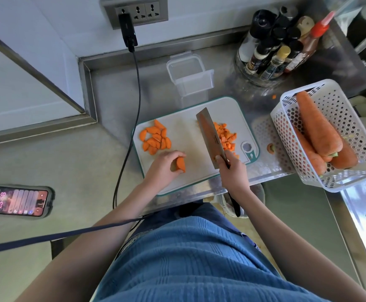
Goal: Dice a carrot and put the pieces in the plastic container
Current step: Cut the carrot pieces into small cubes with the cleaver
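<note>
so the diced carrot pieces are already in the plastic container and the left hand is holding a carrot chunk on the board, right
Not quite. The plastic container is empty in the head view; the diced carrot pieces lie in a pile on the cutting board, just right of the knife gripped by the right hand. The rest holds: the left hand holds a carrot chunk on the board.

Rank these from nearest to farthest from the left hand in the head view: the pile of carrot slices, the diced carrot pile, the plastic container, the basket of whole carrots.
From the left hand:
1. Pile of carrot slices, just beyond it on the cutting board's left side.
2. Diced carrot pile, across the board, right of the cleaver blade.
3. Plastic container, on the counter behind the board.
4. Basket of whole carrots, far right.
</note>
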Motion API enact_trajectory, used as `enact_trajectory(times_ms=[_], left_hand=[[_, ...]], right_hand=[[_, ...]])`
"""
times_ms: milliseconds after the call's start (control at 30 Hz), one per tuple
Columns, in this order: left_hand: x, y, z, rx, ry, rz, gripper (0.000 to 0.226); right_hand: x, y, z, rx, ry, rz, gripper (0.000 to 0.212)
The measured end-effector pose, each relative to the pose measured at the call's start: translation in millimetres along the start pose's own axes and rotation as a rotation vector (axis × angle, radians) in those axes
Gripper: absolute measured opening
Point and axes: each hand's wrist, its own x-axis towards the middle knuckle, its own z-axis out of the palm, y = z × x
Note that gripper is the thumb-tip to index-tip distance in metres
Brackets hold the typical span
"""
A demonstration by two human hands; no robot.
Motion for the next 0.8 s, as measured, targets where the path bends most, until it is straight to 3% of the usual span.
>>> enact_trajectory(times_ms=[433,633,700,800], left_hand=[[-1.9,-0.2,6.2,0.019,0.032,0.04,0.038],[-4.7,3.2,1.2,0.073,0.049,0.126,0.052],[-9.2,-1.8,-5.7,0.142,0.115,0.149,0.049],[-3.2,-13.9,-20.1,0.2,0.321,0.006,0.045]], right_hand=[[-1.5,0.3,2.2,-0.032,-0.024,-0.012,0.023],[2.8,3.3,-0.3,-0.046,-0.01,-0.014,0.022],[3.8,3.4,-0.4,-0.038,-0.007,-0.011,0.022],[5.1,1.8,0.8,-0.029,-0.015,-0.008,0.021]])
